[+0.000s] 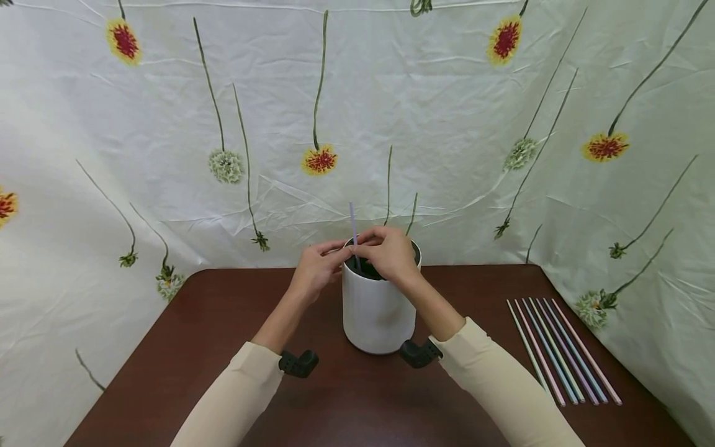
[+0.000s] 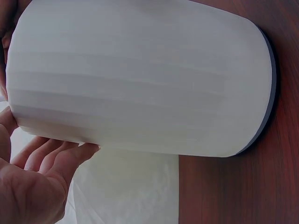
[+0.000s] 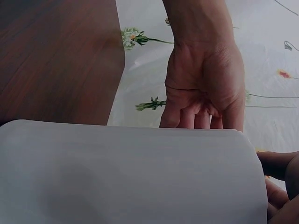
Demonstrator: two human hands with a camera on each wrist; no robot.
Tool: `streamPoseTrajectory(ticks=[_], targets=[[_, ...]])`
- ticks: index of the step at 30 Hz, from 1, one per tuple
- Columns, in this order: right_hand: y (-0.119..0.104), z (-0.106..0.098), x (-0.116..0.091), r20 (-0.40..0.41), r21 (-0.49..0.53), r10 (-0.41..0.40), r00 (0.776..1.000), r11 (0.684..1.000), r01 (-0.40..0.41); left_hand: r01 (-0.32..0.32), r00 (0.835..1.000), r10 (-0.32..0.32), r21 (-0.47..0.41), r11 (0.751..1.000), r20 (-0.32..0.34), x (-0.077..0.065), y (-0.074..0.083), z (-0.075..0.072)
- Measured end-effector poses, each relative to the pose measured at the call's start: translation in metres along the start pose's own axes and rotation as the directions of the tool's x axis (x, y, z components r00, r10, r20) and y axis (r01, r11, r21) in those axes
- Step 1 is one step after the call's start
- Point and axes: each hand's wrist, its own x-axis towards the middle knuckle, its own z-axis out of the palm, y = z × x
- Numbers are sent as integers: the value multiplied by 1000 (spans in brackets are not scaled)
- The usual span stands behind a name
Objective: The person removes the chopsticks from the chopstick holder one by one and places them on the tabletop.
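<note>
A white cylindrical bin (image 1: 375,316) with a dark inside stands upright on the table. One lilac straw (image 1: 352,216) sticks up at the left of its opening. My right hand (image 1: 395,253) reaches over the opening and pinches this straw near the rim, though its fingertips are partly hidden. My left hand (image 1: 317,268) holds the rim on the left, its thumb close to the right hand's. In the left wrist view the left hand's fingers (image 2: 60,161) curve against the bin's outer wall (image 2: 140,79). The right wrist view hides the right hand's (image 3: 205,79) fingertips behind the bin.
Several pastel straws (image 1: 586,352) lie side by side at the right of the dark brown table (image 1: 234,323). A white flower-patterned cloth (image 1: 458,112) hangs behind the table and along its sides. Each wrist carries a black camera band (image 1: 298,364).
</note>
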Motion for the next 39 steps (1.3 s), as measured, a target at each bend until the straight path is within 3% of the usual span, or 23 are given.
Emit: streamPoseTrajectory(ticks=[11,19,27,39], targets=[[1,-8,-2,7,157,15,1000,988,-16,16,1000,-15,-10,1000,4,2,-1,2],[-14,-27,-3,-28,266,-30,999,963,37,23,1000,-23,-27,999,-7,3,0,4],[-35,-56,-6,-98,306,-94,991,944,120,32,999,-33,-50,998,-12,2,0,4],[-62,-119,-13,-171,355,-134,976,916,188,36,999,-36,-54,998,-1,2,0,3]])
